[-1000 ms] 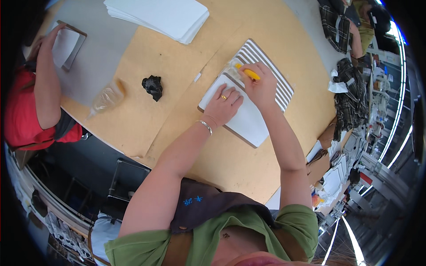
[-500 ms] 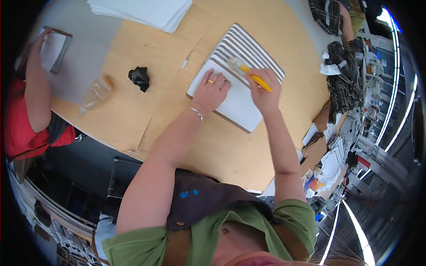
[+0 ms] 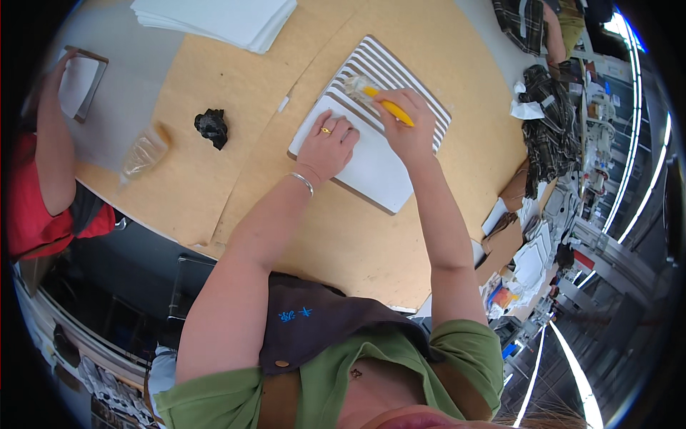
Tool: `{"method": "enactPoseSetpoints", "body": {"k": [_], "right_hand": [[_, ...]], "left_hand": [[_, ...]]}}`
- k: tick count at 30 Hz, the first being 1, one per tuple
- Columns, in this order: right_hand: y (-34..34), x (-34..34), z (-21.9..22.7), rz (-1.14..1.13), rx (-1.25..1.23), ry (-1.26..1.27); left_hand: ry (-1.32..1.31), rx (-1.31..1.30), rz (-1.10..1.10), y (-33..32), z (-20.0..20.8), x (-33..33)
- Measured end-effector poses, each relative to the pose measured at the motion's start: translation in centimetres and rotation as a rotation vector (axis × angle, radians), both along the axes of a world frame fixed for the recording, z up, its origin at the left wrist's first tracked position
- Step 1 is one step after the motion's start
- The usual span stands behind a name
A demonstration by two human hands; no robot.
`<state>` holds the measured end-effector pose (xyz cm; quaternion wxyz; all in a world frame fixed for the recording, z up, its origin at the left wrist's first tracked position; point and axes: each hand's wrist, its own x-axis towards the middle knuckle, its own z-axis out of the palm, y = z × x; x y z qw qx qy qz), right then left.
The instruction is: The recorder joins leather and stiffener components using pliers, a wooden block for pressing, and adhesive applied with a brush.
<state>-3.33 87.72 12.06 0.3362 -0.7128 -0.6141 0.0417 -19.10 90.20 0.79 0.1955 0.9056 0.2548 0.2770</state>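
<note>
My right hand (image 3: 409, 123) grips a brush (image 3: 394, 111) by its yellow handle. Its pale, blurred bristles lie over the far left part of a row of overlapping white pieces with brown edges (image 3: 411, 82), which look like stripes. On the near side of that row is a plain white sheet (image 3: 375, 171) with a brown layer showing along its lower edge. My left hand (image 3: 329, 146), with a ring and a bracelet, presses down on this sheet near its left edge. Its fingers are bent and somewhat apart, holding nothing.
A crumpled black lump (image 3: 211, 129) and a clear plastic bag (image 3: 146, 151) lie to the left on the brown-covered table (image 3: 271, 193). White sheets (image 3: 221, 21) are stacked at the back. At far left, a person's arm (image 3: 56, 143) reaches to a small board (image 3: 80, 86). Dark plaid cloth (image 3: 547, 136) hangs on the right.
The brush in my right hand has moved a little left and away from me across the striped row. My left hand stays on the white sheet. The whole view has shifted slightly.
</note>
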Motion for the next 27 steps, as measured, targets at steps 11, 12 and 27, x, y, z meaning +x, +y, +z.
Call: {"method": "enactPoseSetpoints", "body": {"k": [11,12,27], "right_hand": [[-0.7,0.1,1.2,-0.083,-0.284,-0.061],[-0.2,-0.3,0.7,-0.02,-0.169,0.065],[-1.5,7.7,-0.7,-0.184,-0.21,-0.362]], "left_hand": [[-0.004,-0.011,0.009,-0.2,0.0,0.2],[-0.049,-0.011,0.005,-0.1,-0.1,0.3],[0.082,-0.038,-0.033,0.2,0.5,-0.1]]}}
